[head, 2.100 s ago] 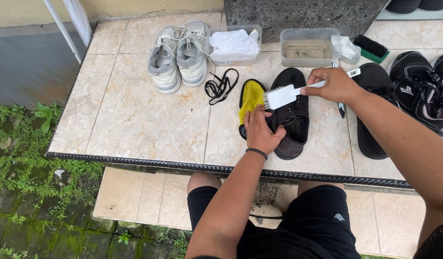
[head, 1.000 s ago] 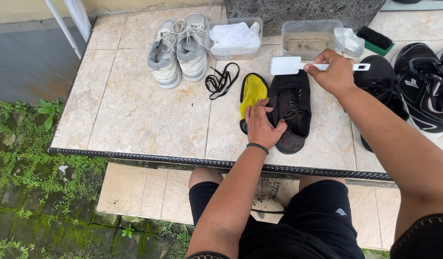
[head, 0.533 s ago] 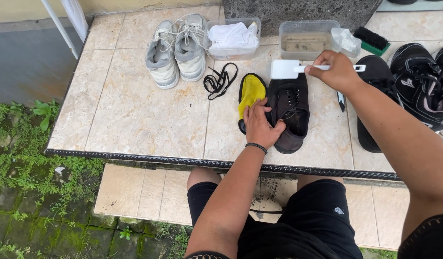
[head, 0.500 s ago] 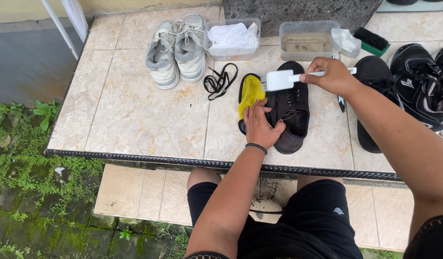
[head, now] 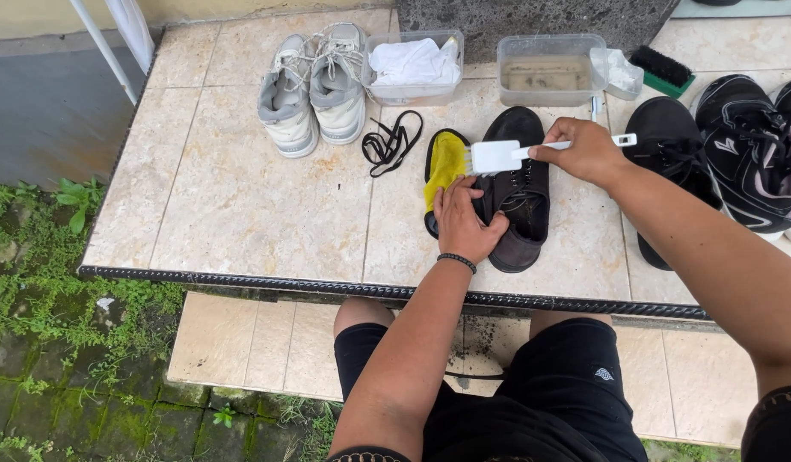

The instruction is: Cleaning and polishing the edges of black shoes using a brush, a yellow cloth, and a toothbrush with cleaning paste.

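Observation:
A black shoe [head: 522, 201] with a yellow insole [head: 443, 163] lies on the tiled table [head: 241, 205], tipped on its side. My left hand [head: 464, 224] presses on the shoe near its heel end and holds it still. My right hand [head: 583, 151] grips the handle of a white brush [head: 496, 156], whose bristle head hangs over the shoe's opening next to the yellow insole.
A grey-white pair of sneakers [head: 314, 85] and loose black laces [head: 392, 141] sit at the back left. Behind are a tub with white cloth [head: 414, 64], a tub of murky water [head: 549, 73] and a green-black brush [head: 660, 70]. More black shoes [head: 746, 145] lie right.
My right hand swung the white brush back toward the water tub and then down again over the shoe. My left hand stayed on the shoe throughout.

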